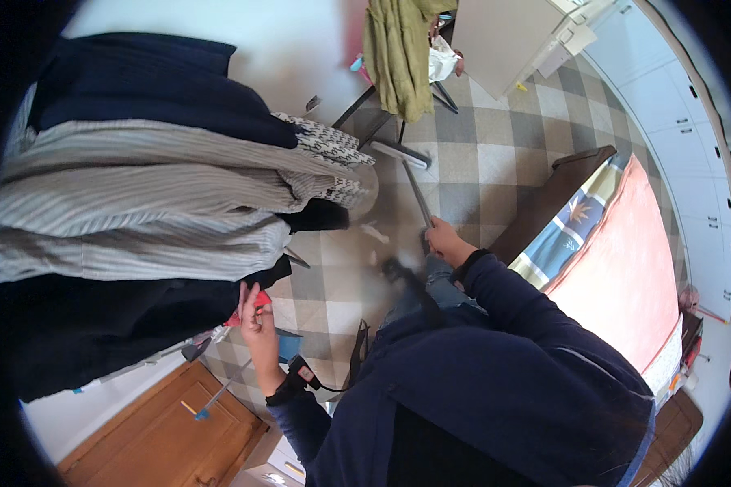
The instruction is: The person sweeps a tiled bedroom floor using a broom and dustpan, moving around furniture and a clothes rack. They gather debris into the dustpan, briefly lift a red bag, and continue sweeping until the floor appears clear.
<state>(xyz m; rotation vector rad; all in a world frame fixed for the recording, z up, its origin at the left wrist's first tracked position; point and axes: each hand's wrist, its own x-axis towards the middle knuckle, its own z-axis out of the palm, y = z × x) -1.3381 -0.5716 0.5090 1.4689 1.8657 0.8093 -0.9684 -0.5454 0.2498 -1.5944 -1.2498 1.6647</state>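
My right hand (445,239) is closed round the grey handle of a broom (415,191). The broom's narrow, bar-shaped head (401,153) rests on the checked floor, near the legs of a stand. My left hand (257,319) is raised at the lower edge of a black hanging garment (138,321), its fingers stretched out. Something red (262,299) shows beside these fingers; its kind is unclear, and I cannot tell whether the hand touches it. Beyond the left wrist is a blue, pan-like thing (290,347), partly hidden.
Striped grey clothes (146,195) and a dark navy garment (154,81) hang at the left. An olive garment (400,57) hangs at the far side. A bed with a pink cover (625,268) and a dark wooden end (536,203) stands right. A wooden door (158,430) is lower left.
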